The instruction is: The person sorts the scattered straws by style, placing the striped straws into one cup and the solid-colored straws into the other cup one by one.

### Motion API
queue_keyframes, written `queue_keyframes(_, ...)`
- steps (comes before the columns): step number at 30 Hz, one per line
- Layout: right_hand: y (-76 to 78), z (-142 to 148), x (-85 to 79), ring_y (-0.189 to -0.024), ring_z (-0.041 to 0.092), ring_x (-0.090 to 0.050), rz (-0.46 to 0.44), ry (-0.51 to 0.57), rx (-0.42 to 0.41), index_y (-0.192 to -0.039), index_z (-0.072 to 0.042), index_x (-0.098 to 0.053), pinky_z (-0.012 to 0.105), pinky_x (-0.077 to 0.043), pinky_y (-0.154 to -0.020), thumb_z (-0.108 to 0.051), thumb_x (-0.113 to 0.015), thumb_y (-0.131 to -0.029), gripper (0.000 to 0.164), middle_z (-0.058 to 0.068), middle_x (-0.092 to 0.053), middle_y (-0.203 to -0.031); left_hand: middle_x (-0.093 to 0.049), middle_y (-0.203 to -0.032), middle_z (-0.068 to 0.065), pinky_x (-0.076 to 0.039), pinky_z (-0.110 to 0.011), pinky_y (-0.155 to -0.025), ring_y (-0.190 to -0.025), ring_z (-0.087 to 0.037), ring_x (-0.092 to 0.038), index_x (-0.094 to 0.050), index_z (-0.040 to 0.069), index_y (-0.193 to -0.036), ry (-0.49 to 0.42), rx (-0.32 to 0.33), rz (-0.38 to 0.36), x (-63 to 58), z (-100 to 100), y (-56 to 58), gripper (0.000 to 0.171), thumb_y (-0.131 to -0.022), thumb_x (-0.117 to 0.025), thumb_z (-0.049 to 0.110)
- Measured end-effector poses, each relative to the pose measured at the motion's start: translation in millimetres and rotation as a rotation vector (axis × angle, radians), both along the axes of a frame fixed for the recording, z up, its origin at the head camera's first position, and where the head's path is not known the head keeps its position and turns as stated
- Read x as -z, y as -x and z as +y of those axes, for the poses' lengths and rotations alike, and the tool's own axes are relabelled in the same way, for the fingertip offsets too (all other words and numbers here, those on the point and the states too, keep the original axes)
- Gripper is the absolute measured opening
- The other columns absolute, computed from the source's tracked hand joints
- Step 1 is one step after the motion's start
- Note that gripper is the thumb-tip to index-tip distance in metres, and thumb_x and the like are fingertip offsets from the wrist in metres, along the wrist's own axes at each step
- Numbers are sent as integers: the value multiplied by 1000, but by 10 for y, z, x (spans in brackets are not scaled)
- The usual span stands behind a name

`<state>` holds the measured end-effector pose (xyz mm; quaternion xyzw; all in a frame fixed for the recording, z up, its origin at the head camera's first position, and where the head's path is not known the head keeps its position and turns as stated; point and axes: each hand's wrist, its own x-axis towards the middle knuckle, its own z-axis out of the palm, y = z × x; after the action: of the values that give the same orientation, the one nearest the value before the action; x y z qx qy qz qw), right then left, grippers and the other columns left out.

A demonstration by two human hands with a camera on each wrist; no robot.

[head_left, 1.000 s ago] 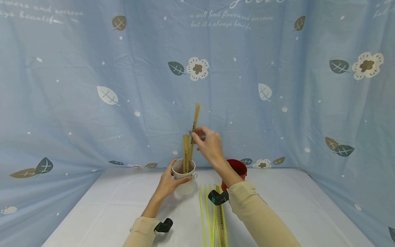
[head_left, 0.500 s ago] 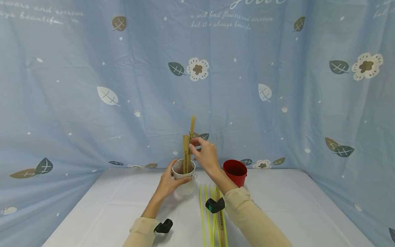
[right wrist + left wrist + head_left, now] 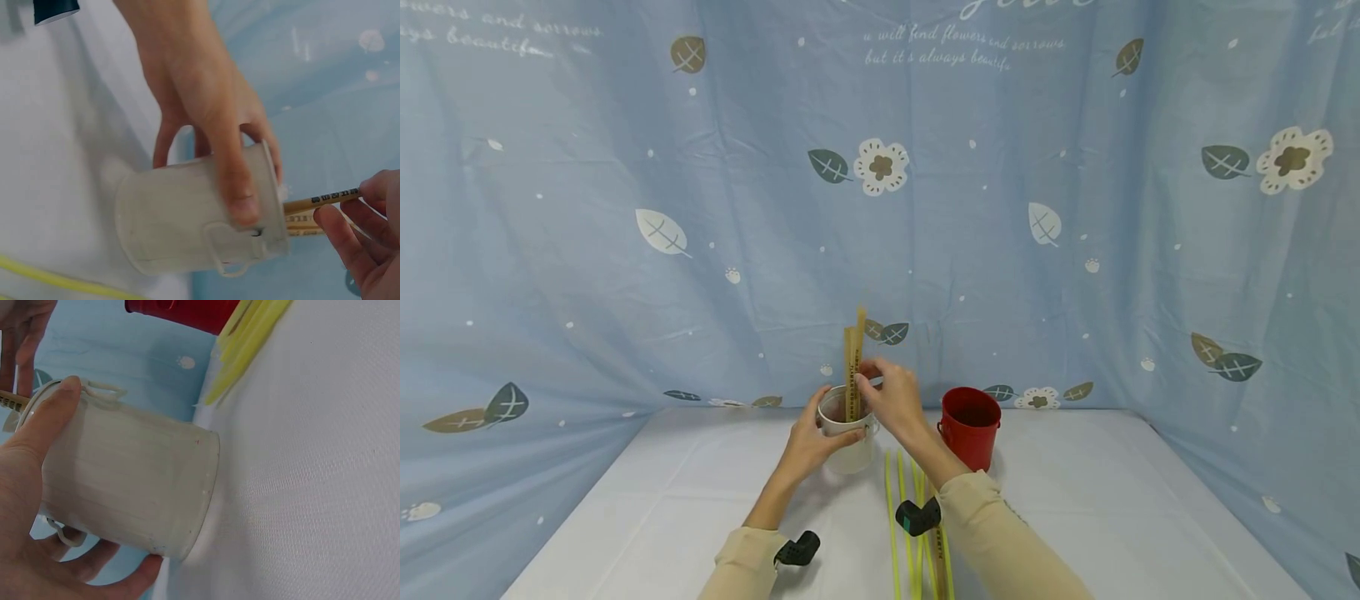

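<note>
A small white metal pail point(image 3: 852, 454) stands on the table with several tan paper-wrapped straws point(image 3: 850, 350) upright in it, dark print along them. My left hand point(image 3: 807, 446) grips the pail round its upper wall, thumb near the rim on one side and fingers on the other, as the left wrist view shows. Above the pail's mouth my right hand point(image 3: 895, 402) pinches one more tan straw point(image 3: 334, 197) between thumb and fingers. That straw's top point(image 3: 861, 321) rises above the others; its lower end is hidden inside the pail.
To the right stands a red pail point(image 3: 970, 433). Several long yellow strips point(image 3: 892, 517) and a tan straw point(image 3: 940, 550) lie on the white-covered table point(image 3: 1075, 517), partly under my right forearm. A blue patterned curtain point(image 3: 760, 208) hangs behind.
My right hand has come down and slightly left with the pinched straw, lowering it into the white pail. The left hand has kept its grip on the pail.
</note>
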<state>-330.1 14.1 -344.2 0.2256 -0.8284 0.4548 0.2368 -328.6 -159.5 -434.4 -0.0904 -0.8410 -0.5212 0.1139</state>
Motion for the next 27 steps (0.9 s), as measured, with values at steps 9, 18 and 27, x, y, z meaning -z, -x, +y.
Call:
queue_keyframes(9,28,-30,167,-70,22,-73,-41,-7,13,-105,-3,-70,15,-50,-49,-14,-68,-92,18,12,-75,-96,-46,-146,-18,-51,-50,-92,-129,-43,-50,-24,19,-156,-13,13,7,6,4,3,105,-74,-85,42)
queue_keyframes(18,9,-33,206,-70,29,-73,-95,0,-33,-115,-3,-71,16,-50,-47,-14,-62,-96,24,14,-75,-102,-46,-146,-19,-51,-50,-92,-129,-44,-51,-24,19,-156,-16,21,12,-3,4,6,105,-75,-85,43)
queue_keyframes(27,15,2,195,-71,31,-74,-116,6,-53,-118,-2,-70,17,-51,-49,-14,-61,-97,25,13,-74,-105,-43,-148,-19,-50,-52,-93,-131,-44,-49,-23,20,-156,-9,12,4,-4,-4,2,105,-75,-84,44)
